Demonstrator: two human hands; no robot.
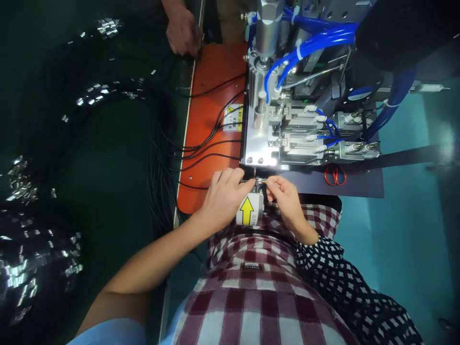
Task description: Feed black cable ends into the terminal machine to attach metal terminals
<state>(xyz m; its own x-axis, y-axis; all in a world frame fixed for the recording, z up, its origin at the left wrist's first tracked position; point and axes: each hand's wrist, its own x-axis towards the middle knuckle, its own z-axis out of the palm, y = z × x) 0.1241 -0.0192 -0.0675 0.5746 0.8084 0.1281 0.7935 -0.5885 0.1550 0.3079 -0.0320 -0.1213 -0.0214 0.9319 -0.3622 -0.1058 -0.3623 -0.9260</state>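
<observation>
My left hand (224, 196) is closed on a black cable (194, 186) at the front edge of the machine (260, 143). That cable comes in from the left across the orange board. Just to the right, the fingertips of my right hand (285, 194) pinch thin coloured wires (264, 181) at the cable's end. Between the hands is a small metal fixture (257, 182), partly covered by my fingers. Right below it sits a cover with a yellow arrow label (247, 211).
Several black cables cross the orange board (212, 67) into the machine. Blue air hoses (323, 40) arch above. Red-handled scissors (335, 176) lie on the dark plate (362, 184). Coiled cables with shiny ends (93, 96) lie leftward. Another person's hand (183, 31) rests at the top.
</observation>
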